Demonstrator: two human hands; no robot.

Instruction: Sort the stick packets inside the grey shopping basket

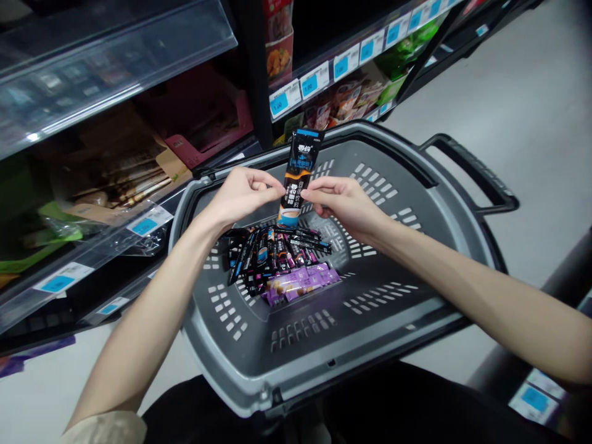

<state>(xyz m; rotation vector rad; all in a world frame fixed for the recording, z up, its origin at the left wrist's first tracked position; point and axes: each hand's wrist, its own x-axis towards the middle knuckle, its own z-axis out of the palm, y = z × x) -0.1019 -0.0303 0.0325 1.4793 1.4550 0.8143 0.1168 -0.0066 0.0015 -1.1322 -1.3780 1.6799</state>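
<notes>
Both hands hold one black snack packet [300,169] with blue, orange and white print upright over a grey plastic shopping basket [407,234]. My left hand [240,194] pinches its left edge near the middle, fingers closed. Thumb and fingers of my right hand [345,203] pinch the right edge at the same height. Below them, on the basket floor, lies a pile of several similar black packets [272,250]. Purple packets [300,282] lie at the pile's near side.
Store shelves stand to the left and behind the basket, with blue price tags [308,83] on clear rails and snack goods [342,102] behind. A cardboard box of stick snacks [124,176] sits on the left shelf. The basket's black handle [476,169] juts right over pale floor.
</notes>
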